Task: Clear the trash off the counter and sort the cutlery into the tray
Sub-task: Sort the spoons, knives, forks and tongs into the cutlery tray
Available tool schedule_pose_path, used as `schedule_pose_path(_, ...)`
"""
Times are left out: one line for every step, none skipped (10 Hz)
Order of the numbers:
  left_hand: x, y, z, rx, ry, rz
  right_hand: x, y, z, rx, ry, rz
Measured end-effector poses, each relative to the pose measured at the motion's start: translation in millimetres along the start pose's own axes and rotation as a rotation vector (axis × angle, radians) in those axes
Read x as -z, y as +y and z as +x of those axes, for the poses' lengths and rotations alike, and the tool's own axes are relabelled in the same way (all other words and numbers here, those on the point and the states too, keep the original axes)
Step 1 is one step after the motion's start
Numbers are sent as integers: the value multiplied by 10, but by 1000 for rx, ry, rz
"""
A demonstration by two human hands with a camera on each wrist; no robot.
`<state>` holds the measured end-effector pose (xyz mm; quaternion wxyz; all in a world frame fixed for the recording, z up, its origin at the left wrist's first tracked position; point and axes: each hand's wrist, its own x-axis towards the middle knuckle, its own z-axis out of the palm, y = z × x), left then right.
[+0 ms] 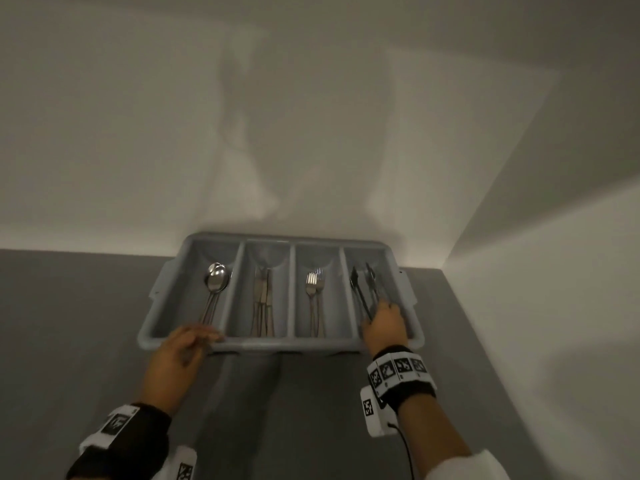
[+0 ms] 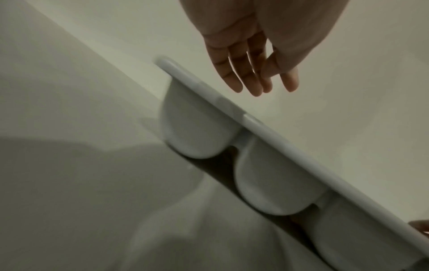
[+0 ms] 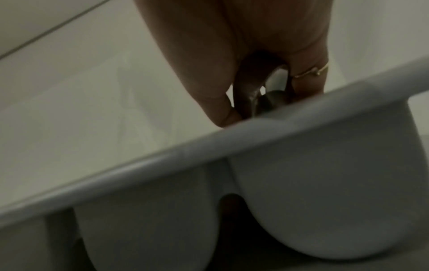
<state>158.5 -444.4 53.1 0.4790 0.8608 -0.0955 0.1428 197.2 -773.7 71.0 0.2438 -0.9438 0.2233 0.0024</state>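
Cutlery already lies sorted by kind in the grey tray [image 1: 281,344], which sits on the grey surface [image 1: 69,323] pushed back against the wall, its long near rim toward the person so every compartment is within reach. Nearest, the left hand [image 1: 180,351] hovers at the near rim by the leftmost compartment; the left wrist view shows its fingers [image 2: 234,80] straight and slightly spread, holding nothing — probably there to steady the tray or having no job just now. A little farther in, the right hand [image 1: 384,327] reaches over the rim into the rightmost compartment with its fingers curled round the handle end of the tongs [image 1: 363,289], which point away toward the wall, lengthwise to fit the slot. Beyond the hands, the spoons [image 1: 216,278] lie bowls-away in the leftmost compartment, the knives [image 1: 262,299] in the next, the forks [image 1: 313,289] in the third — each kind kept apart by a divider. No trash shows on the visible surface, so the sorting looks nearly finished.
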Motion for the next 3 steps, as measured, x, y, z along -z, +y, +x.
schedule_pose_path(301, -259, -341, 95, 22, 35, -69, -11, 118, -32, -57, -2)
schedule_pose_path(581, -653, -706, 247, 50, -27, -129, 12, 264, -53, -87, -33)
schedule_pose_path(708, -874, -1087, 223, 142, -132, -123, 15, 362, -104, -153, -71)
